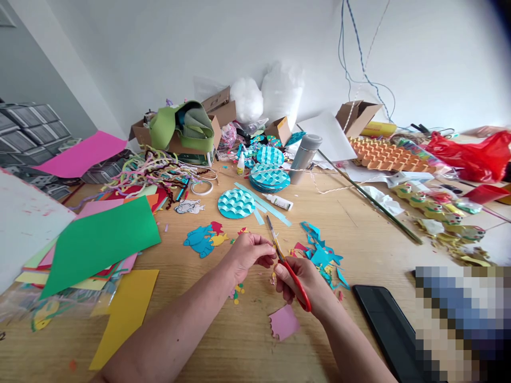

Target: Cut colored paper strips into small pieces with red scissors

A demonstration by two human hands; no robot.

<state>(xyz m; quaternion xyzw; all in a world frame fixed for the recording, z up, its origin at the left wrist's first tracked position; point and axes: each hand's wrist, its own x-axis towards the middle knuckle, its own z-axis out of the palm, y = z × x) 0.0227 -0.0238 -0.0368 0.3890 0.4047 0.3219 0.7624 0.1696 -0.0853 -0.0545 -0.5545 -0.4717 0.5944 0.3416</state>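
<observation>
1. A green sheet [99, 242] lies at nine o'clock on the wooden table [247, 340], a yellow sheet [125, 314] beside it.
2. The left hand [249, 255] pinches something too small to tell.
3. The right hand [305, 284] grips red-handled scissors [285, 263], blades toward twelve o'clock.
4. At twelve, blue discs [236, 204] lie before a white wall [259, 42].
5. A dark tablet [389, 324] lies at four o'clock.

My left hand [248, 254] is curled, fingertips pinched together. My right hand [305, 284] is fisted in a grip, close beside it; both forearms angle inward.
</observation>
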